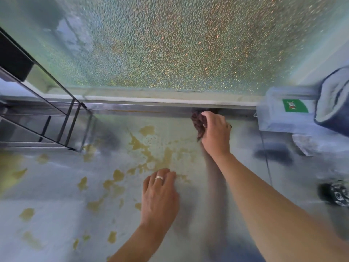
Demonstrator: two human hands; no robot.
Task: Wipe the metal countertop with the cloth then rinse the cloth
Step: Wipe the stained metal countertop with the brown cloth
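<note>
The metal countertop (56, 186) fills the lower view and carries many yellowish wet patches (143, 146). My right hand (216, 132) reaches to the back edge and grips a dark brownish cloth (197, 121), pressed against the counter where it meets the raised back rim. Most of the cloth is hidden under the hand. My left hand (160, 193), wearing a ring, rests flat on the counter nearer to me, fingers together, holding nothing.
A textured glass pane (170, 44) rises behind the counter. A black wire rack (62, 118) stands at the left. At the right sit a pale box with a green label (283, 112), a dark folded item (334, 103) and a small dark object (334, 191).
</note>
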